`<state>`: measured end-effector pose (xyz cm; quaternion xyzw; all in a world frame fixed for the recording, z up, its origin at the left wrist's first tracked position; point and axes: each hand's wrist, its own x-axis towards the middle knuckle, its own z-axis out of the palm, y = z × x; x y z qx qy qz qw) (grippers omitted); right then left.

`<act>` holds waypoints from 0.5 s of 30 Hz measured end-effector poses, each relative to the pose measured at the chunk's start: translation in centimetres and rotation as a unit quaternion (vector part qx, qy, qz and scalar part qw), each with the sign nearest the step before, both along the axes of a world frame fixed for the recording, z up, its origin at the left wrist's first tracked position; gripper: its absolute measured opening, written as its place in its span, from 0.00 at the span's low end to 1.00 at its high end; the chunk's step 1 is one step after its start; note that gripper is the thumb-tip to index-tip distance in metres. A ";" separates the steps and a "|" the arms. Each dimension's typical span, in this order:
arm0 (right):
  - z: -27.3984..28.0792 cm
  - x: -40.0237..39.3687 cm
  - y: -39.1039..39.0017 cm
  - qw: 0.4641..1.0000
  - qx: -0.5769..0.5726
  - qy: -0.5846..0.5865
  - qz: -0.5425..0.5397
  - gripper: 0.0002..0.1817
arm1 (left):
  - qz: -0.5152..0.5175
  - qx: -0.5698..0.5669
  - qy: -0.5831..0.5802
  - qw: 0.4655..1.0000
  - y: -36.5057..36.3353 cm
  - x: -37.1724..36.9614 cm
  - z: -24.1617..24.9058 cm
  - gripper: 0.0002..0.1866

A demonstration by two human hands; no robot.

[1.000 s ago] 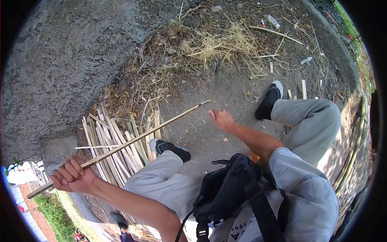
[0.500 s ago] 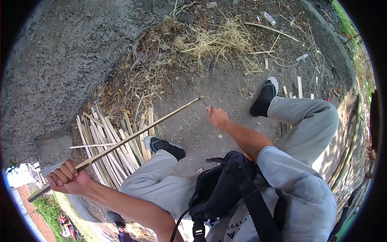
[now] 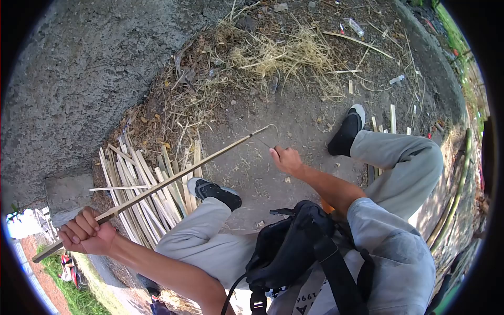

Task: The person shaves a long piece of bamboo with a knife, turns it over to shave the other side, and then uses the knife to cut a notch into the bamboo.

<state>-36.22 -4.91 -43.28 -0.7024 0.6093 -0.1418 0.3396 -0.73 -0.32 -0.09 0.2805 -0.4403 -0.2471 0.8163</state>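
My left hand [image 3: 88, 232], at the lower left, is closed around a long bamboo strip [image 3: 181, 175]. The strip slants up to the right, and its thin far end curls over near the middle of the view. My right hand [image 3: 286, 159] is closed on what looks like a thin knife [image 3: 262, 142]; its handle is hidden in the fingers. The dark, narrow blade reaches up and left to the strip, meeting it a little short of its tip. Below the strip lies a pile of split bamboo strips [image 3: 149, 191], beside my left shoe [image 3: 215, 192].
A heap of pale shavings [image 3: 294, 55] lies on the dirt ahead. A rough concrete slab [image 3: 89, 89] fills the upper left. Green bamboo poles [image 3: 458, 189] lie at the right. A clear plastic bottle [image 3: 355, 27] is at the top. A black bag [image 3: 294, 241] hangs at my front.
The knife has moved back along the strip, away from its tip, and the blade now shows more plainly. My right hand has shifted slightly right and down; my left hand keeps its grip.
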 end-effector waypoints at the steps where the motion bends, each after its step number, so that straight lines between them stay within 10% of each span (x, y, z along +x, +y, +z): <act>1: -0.2 0.3 0.3 1.000 -0.001 -0.008 -0.006 0.24 | -0.079 -0.024 0.004 0.997 0.0 0.1 0.0 0.24; 3: -0.1 0.5 0.6 0.999 0.000 -0.030 -0.012 0.24 | -0.237 -0.075 0.008 0.969 0.1 0.5 -0.4 0.26; 8: 2.6 -0.2 -0.1 0.999 0.032 -0.025 -0.009 0.26 | -0.113 -0.050 0.018 0.992 1.0 0.8 -0.3 0.26; 15: 7.8 0.6 2.5 0.993 0.056 -0.079 0.069 0.26 | -0.197 -0.054 -0.002 0.979 5.1 -3.3 3.8 0.27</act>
